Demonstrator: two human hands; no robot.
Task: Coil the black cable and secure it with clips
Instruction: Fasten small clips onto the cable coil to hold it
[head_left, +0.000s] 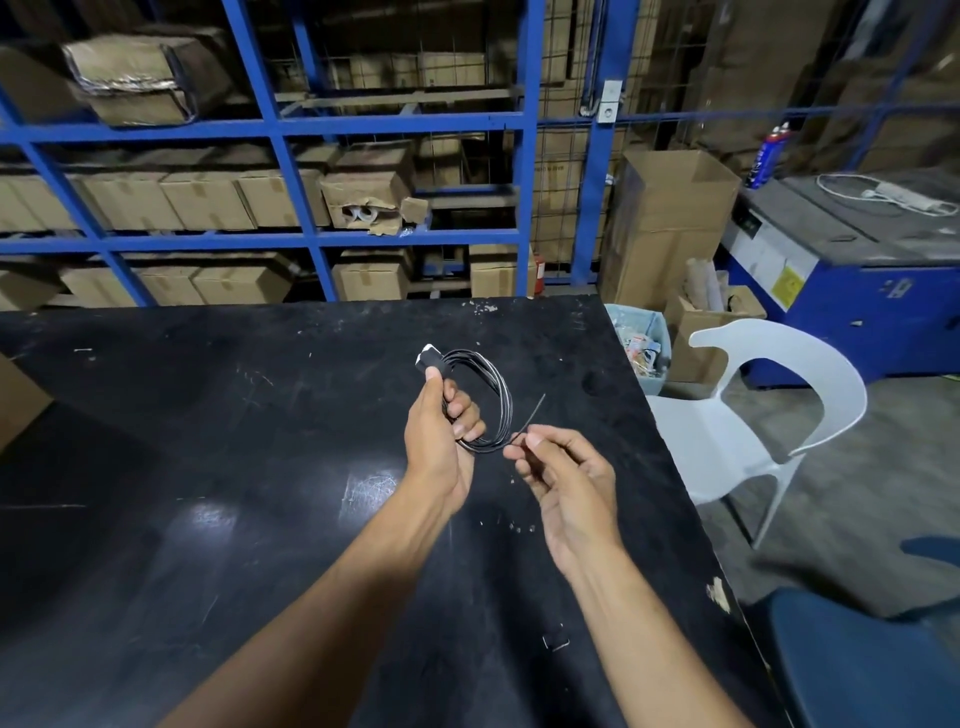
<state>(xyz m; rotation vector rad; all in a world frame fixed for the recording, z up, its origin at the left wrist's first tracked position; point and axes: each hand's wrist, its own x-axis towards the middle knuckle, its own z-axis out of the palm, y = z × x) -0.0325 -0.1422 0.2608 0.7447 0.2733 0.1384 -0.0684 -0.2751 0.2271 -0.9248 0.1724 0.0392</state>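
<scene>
The black cable is wound into a round coil of several loops and is held above the black table. My left hand grips the coil's left side, thumb up beside the black plug with a white tip. My right hand pinches a thin black tie strip between thumb and forefinger. The strip slants up to the right, and its lower end touches the bottom right of the coil.
Blue shelving stacked with cardboard boxes runs behind the table. To the right stand a white plastic chair, a bin of scraps, open cartons and a blue machine. The table's right edge runs diagonally past my right arm.
</scene>
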